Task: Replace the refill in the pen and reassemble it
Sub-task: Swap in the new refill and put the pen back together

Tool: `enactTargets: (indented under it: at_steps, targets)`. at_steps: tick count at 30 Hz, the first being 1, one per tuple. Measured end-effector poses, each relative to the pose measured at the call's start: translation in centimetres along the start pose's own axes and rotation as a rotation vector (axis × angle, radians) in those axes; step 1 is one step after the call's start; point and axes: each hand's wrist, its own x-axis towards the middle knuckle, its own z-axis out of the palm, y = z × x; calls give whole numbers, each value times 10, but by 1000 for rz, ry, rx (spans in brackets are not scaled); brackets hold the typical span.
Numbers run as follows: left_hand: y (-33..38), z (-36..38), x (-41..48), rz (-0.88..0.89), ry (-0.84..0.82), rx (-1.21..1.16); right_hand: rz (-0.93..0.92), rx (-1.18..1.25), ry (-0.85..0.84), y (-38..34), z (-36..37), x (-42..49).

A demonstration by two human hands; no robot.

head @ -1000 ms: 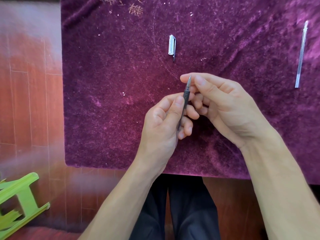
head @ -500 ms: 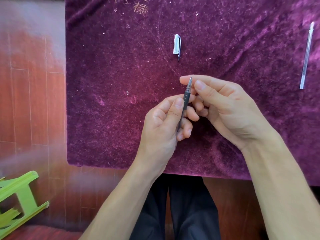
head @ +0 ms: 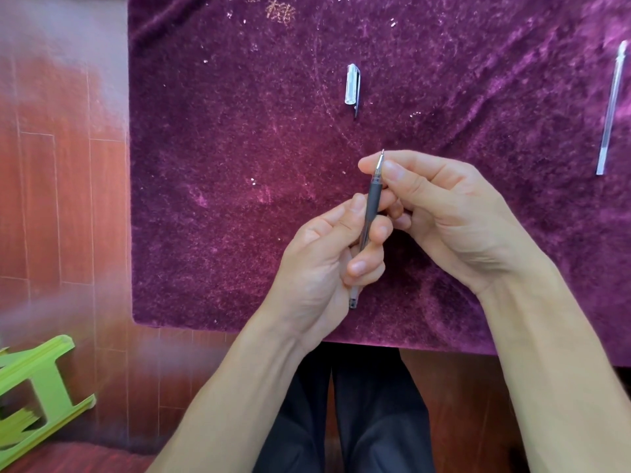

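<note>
The pen [head: 373, 196], with a dark grip and a clear barrel, stands nearly upright between both hands, tip pointing away from me. My left hand [head: 327, 257] wraps the barrel, whose rear end pokes out below the palm. My right hand [head: 440, 213] pinches the clear tip cone between thumb and forefinger. The clear cap [head: 352, 85] with its dark clip lies on the purple cloth [head: 222, 165] beyond the hands. A thin clear refill [head: 611, 110] lies at the far right of the cloth.
The purple velvet cloth covers the table, with its front edge just below my wrists. Red wooden floor shows at the left, with a green plastic stool [head: 30, 390] at the lower left. My dark-trousered legs [head: 341, 421] are under the table edge.
The pen and both hands stay in nearly the same pose. The view has shifted slightly, and my right fingers have turned a little on the tip.
</note>
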Motion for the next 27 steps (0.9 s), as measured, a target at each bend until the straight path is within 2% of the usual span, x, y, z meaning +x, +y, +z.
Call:
enactTargets:
  at_steps: [5,12,15,21,27]
  targets:
    - [2,-8,2,30,-4,60,-6,-8,-3,1,-1,2]
    - [0,-9,6,286,204,368,-51,24,67,2,3,7]
    - [-1,-7,10,297,263,369,-60,-1,123,2,7,11]
    - [3,-3,11,209,295,204,-99,-289,247,-17,3,25]
    - [10,-8,3,191,294,111,-309,-837,398,-40,12,54]
